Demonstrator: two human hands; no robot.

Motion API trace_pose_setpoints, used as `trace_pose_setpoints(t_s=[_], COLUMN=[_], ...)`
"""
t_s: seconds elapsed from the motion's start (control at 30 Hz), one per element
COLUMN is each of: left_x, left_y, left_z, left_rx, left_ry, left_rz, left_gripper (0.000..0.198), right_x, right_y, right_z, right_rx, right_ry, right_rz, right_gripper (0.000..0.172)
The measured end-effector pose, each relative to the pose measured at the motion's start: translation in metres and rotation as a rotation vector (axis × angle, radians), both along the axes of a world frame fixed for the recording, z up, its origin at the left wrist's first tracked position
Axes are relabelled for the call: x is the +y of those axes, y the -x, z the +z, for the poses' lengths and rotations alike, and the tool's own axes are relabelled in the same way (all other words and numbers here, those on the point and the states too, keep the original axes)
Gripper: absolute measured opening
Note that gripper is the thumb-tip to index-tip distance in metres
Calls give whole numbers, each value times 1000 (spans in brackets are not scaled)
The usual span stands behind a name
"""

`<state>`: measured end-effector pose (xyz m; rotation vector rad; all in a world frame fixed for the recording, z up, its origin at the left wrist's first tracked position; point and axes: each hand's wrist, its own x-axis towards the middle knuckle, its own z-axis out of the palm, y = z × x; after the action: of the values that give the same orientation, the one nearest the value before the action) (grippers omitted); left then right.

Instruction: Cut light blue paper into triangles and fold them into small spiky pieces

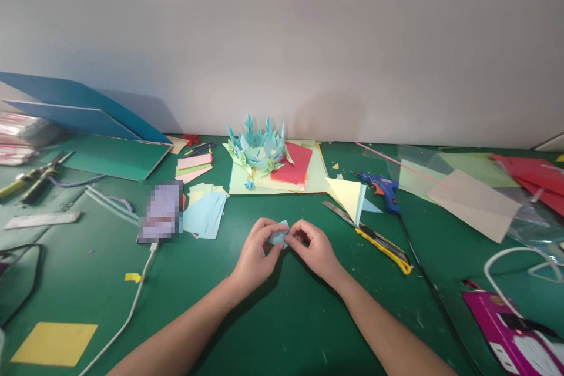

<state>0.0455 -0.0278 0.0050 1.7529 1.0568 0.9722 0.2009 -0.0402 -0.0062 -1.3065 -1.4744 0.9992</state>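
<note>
A small light blue piece of paper (pixel 278 237) is held between both hands over the green table, near the middle of the view. My left hand (pixel 259 251) pinches it from the left, with thumb and fingers closed around it. From the right, my right hand (pixel 315 249) has its thumb and index finger closed on the paper's right edge. Beyond the hands stands a ring of folded blue and green paper (pixel 258 150) with pointed tips. To the left of my left hand lies a fanned stack of light blue paper slips (pixel 206 212).
Right of the hands lie a yellow utility knife (pixel 385 248) and a blue glue gun (pixel 384 189) with a black cord. A phone (pixel 162 210) with a white cable is on the left. Red sheets (pixel 296 163) lie beside the ring; a magenta power strip (pixel 500 329) sits lower right.
</note>
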Motion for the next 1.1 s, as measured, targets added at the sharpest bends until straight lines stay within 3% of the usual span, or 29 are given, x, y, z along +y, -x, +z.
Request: trace_pose_setpoints(t_s=[0.43, 0.6, 1.1], left_x=[1, 1, 3], left_y=[0, -1, -1], left_z=[6, 5, 2], left_rx=[6, -8, -146], left_ry=[-20, 45, 274], left_rz=[5, 21, 22], left_gripper=[18, 18, 16], right_x=[0, 0, -1], right_y=[-1, -3, -5], right_z=[-2, 0, 4], right_rx=[51, -51, -37], right_ry=[29, 29, 22], right_rz=[61, 110, 132], right_gripper=[18, 20, 23])
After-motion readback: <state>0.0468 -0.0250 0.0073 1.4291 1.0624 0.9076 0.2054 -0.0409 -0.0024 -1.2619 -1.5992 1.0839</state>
